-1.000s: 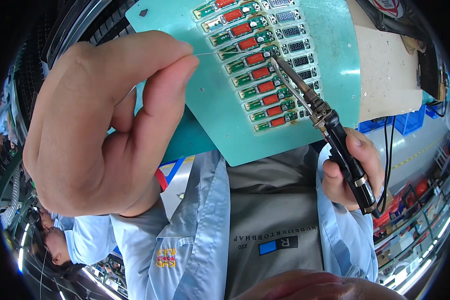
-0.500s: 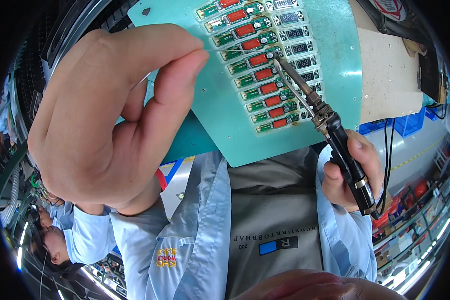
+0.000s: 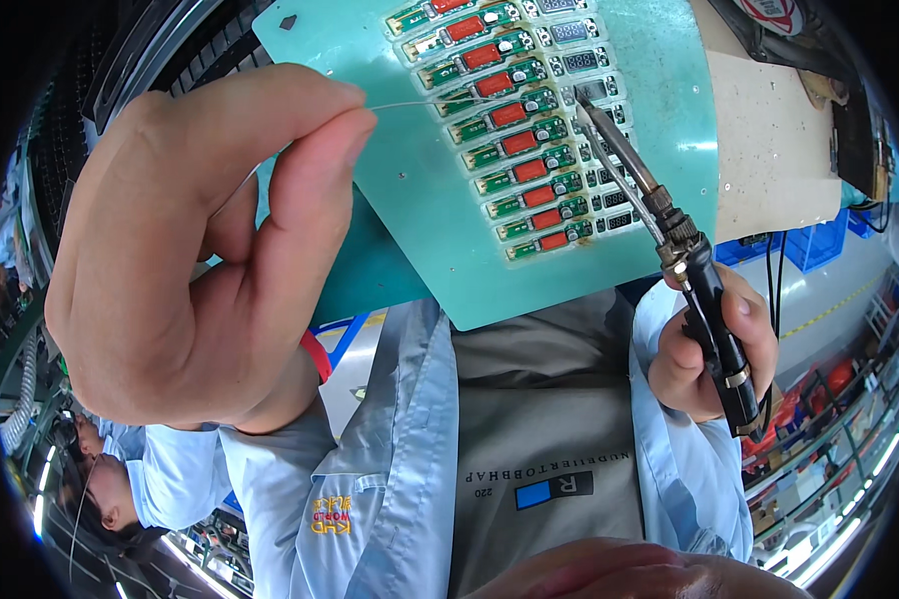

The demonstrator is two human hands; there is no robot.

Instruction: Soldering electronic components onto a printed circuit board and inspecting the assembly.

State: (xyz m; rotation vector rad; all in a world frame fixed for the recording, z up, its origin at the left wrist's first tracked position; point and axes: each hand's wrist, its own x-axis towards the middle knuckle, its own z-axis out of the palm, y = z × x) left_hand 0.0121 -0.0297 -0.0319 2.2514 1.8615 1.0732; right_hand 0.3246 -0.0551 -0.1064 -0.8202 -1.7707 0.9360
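My left hand (image 3: 210,260) is closed in a pinch on a thin solder wire (image 3: 410,104), whose free end reaches right over the circuit boards. In my right hand (image 3: 739,334) is a black-handled soldering iron (image 3: 714,309), with a thin metal tube alongside its shaft. Its tip points up and left, over the column of small digit displays (image 3: 579,62); whether it touches one, I cannot tell. Several narrow green circuit boards (image 3: 517,142) with red components lie in a slanted column, set in a teal plate (image 3: 420,240), left of the displays.
A beige board (image 3: 779,150) lies right of the plate. Black cables (image 3: 774,270) hang beside my right hand. Blue bins (image 3: 814,248) stand beyond, at the right. Another person in a light blue sleeve (image 3: 180,464) is at the lower left.
The soldering iron has moved right, its tip leaving the end of a green board. My left hand has shifted slightly left and down with the solder wire. The plate has slid slightly left.
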